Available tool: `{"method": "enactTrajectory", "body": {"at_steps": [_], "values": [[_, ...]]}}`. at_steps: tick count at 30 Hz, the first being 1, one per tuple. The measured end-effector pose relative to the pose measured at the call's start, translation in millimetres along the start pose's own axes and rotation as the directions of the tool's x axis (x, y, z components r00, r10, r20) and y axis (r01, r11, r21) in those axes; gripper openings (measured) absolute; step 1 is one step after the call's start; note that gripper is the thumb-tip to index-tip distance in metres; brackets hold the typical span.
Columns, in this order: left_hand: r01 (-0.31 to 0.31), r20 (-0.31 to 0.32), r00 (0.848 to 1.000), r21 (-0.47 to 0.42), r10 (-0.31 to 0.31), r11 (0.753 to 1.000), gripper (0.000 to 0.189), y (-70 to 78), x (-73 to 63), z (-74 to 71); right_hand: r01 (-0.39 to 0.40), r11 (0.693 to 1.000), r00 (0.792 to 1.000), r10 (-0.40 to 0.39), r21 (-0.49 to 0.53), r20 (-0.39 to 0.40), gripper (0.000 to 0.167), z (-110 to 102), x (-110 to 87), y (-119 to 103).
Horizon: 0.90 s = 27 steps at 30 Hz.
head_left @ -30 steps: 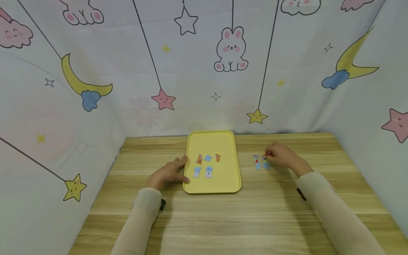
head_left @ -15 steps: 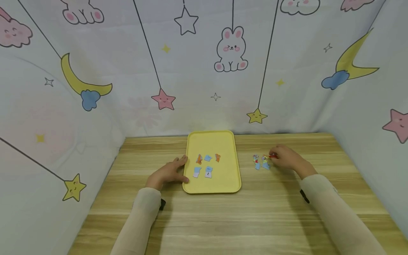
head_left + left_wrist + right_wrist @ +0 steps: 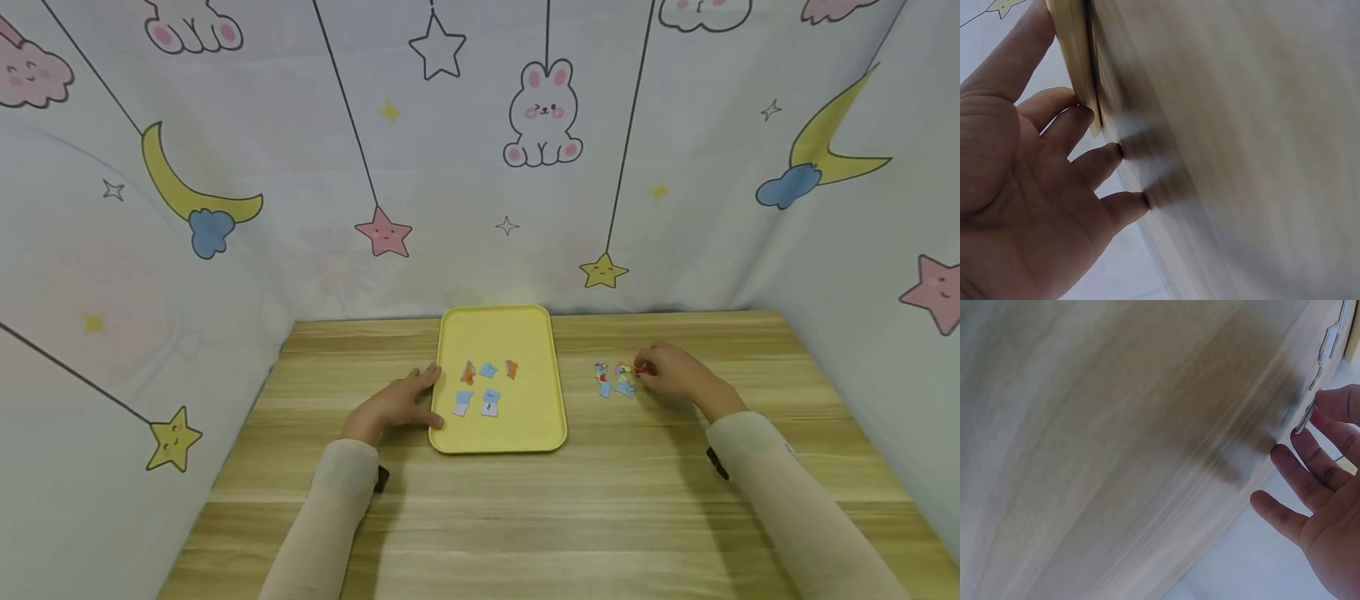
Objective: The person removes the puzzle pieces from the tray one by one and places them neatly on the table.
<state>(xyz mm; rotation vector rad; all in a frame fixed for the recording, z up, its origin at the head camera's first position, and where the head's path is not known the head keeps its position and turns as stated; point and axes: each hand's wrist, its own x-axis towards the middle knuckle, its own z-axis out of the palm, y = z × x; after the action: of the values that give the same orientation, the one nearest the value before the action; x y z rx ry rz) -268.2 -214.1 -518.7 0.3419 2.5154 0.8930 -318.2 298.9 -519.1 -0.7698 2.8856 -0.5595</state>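
Note:
My left hand [image 3: 401, 402] rests at the left edge of a yellow tray [image 3: 525, 435], thumb and fingertips against its rim. The left wrist view shows its fingers spread beside the tray edge [image 3: 1075, 53]. Several orange, blue and white jigsaw pieces lie apart inside the tray. To the right, my right hand [image 3: 671, 371] pinches a small red jigsaw piece [image 3: 642, 368] between thumb and fingers. That thin piece [image 3: 1305, 416] appears edge-on in the right wrist view, close over the table. Just left of this hand lie more colourful pieces [image 3: 624, 379] in two short columns.
A light wood table [image 3: 525, 517] carries everything. A white cloth with cartoon prints [image 3: 480, 167] stands behind the table and along both sides. Dark wrist straps show at both sleeves.
My right hand has shifted slightly right with the red jigsaw piece, uncovering more of the right column of pieces. The left hand and tray have stayed in place.

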Motion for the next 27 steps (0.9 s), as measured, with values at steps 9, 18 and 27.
{"method": "enactTrajectory", "body": {"at_steps": [9, 18, 27], "values": [[0.001, -0.006, 1.0, -0.013, -0.001, 1.0, 0.11, -0.2, -1.0, -0.7, 0.006, 1.0, 1.0, -0.006, -0.014, -0.004, 0.017, 1, -2.8, 2], [-0.002, -0.003, 1.0, -0.007, 0.002, 1.0, 0.109, -0.8, 0.0, 0.1, 0.027, 1.0, 0.999, -0.027, -0.014, -0.016, 0.019, 4, -4.4, 3], [-0.006, -0.003, 1.0, -0.001, 0.006, 1.0, 0.109, -1.9, 0.2, 0.0, 0.039, 0.999, 0.999, -0.039, 0.008, -0.024, 0.021, 4, 3.1, -11]]}}
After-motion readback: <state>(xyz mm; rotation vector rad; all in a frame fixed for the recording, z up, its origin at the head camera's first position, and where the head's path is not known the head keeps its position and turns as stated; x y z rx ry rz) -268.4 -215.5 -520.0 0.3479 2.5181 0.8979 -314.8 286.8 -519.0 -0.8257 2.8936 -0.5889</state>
